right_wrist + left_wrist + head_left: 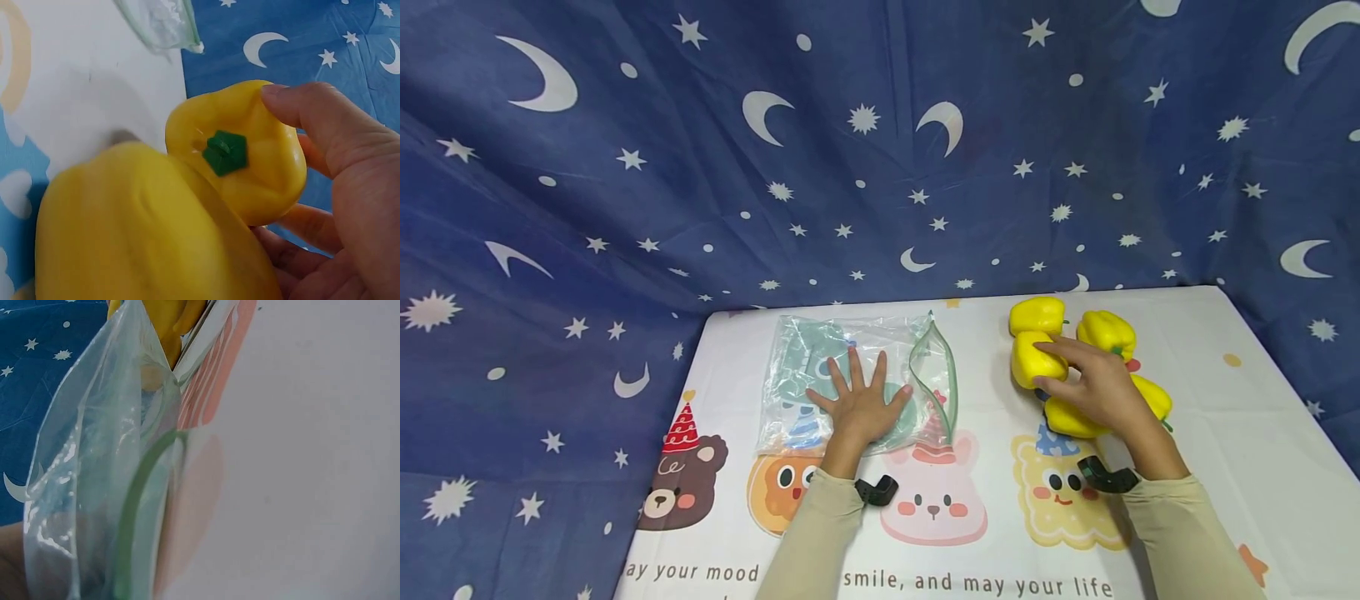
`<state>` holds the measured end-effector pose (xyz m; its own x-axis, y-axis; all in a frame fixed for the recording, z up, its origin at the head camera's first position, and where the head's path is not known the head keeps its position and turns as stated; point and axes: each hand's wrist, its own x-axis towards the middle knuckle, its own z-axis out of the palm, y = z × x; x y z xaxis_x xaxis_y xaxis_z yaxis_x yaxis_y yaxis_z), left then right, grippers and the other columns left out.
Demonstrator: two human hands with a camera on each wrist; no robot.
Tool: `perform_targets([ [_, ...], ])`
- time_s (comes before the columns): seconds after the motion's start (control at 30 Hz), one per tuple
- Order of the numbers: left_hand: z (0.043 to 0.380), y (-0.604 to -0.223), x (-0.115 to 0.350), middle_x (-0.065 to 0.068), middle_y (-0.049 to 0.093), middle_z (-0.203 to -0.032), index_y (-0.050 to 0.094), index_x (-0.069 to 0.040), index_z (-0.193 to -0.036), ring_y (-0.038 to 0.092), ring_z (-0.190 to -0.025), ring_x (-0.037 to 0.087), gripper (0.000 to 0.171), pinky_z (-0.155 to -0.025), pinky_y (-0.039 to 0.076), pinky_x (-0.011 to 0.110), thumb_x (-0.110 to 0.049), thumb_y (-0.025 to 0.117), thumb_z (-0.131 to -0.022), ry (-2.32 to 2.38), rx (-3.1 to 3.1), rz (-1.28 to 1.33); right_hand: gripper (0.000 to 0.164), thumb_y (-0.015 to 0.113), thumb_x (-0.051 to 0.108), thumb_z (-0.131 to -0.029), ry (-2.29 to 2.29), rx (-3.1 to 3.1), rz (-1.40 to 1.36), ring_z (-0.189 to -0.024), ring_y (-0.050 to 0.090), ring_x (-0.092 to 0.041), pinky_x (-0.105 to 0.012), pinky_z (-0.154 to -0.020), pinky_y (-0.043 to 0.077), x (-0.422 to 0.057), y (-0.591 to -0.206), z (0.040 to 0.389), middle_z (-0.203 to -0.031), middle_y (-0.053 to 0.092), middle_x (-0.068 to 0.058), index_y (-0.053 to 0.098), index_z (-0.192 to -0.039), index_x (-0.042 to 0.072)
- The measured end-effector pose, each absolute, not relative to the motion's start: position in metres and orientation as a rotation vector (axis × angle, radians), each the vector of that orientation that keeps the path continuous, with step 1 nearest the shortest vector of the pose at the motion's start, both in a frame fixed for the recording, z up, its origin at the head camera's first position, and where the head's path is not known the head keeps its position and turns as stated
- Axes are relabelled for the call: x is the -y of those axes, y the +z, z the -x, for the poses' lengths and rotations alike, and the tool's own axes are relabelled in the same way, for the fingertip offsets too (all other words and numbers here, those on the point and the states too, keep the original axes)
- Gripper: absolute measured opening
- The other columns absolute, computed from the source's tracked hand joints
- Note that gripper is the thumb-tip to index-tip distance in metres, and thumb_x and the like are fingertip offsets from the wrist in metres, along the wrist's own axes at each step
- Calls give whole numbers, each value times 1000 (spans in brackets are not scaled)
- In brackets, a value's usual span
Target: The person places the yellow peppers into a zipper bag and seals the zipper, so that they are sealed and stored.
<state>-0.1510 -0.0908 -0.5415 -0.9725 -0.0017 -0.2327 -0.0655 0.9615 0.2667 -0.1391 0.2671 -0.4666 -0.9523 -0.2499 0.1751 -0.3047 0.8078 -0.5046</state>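
Observation:
A clear plastic zip bag (880,333) with a green-edged mouth lies on the table, its mouth gaping toward the right. My left hand (859,408) rests on it with fingers spread. From the left wrist, the raised bag film (81,462) and green strip (134,506) fill the left side. Over on the right, my right hand (1093,383) grips a yellow bell pepper (1033,363) between thumb and fingers. Its green stem (226,153) faces the right wrist camera, and another yellow pepper (137,231) looms in front of it.
More yellow peppers surround the right hand: one behind (1036,316), one at back right (1107,332), one under the palm (1070,417) and one to the right (1153,397). A cartoon-printed cloth (1232,433) covers the table. A blue star-and-moon curtain (880,167) hangs behind.

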Motion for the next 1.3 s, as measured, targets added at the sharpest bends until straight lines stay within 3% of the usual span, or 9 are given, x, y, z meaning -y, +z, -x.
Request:
perform_targets([
  [0.47, 151, -540, 90, 10, -19, -171, 9, -44, -163, -24, -152, 49, 83, -100, -14, 89, -84, 28, -92, 410, -2895, 40, 53, 79, 36, -90, 982, 2855, -476, -131, 54, -44, -60, -88, 58, -253, -470, 140, -147, 54, -21, 65, -137, 13],
  [0.7, 151, -541, 91, 10, -20, -171, 9, -44, -163, -24, -152, 49, 82, -100, -14, 90, -83, 28, -93, 410, -2891, 46, 53, 81, 34, -89, 1028, 2811, -512, -124, 59, -38, -51, -83, 61, -242, -473, 144, -145, 56, -16, 66, -136, 15],
  [1.1, 151, -542, 91, 10, -20, -171, 7, -44, -162, -25, -152, 49, 83, -100, -13, 89, -85, 25, -92, 393, -2891, 42, 77, 86, 35, -84, 1147, 2867, -435, -110, 66, -35, -36, -79, 62, -222, -481, 148, -149, 54, -13, 50, -149, 16],
  [1.3, 151, -541, 91, 10, -19, -171, 9, -43, -163, -23, -153, 50, 84, -101, -13, 89, -85, 27, -92, 404, -2895, 42, 77, 86, 35, -83, 1191, 2867, -428, -110, 67, -36, -43, -81, 62, -212, -488, 149, -147, 56, -16, 50, -148, 13],
])
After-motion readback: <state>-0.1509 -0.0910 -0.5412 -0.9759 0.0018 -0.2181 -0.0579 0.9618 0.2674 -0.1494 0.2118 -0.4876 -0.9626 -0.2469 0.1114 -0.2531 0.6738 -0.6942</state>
